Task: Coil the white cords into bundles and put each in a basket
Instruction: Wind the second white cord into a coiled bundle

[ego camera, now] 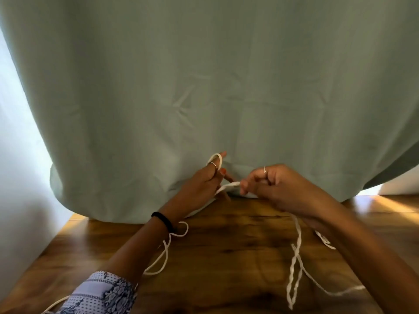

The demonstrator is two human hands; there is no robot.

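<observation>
At nine o'clock a pale wall (18,155) meets the brown wooden worktop (226,257), and a patterned blue sleeve (99,293) lies at seven. The left hand (199,184) is raised at six o'clock, with a thin white cord (169,248) looped over its extended finger and trailing down past a black wristband (163,219). Just beside it, the right hand (278,189) pinches the same cord with curled fingers; more slack hangs twisted towards five. A grey-green curtain (226,87) fills twelve. Winding seems barely begun: no finished bundle and no basket shows.
</observation>
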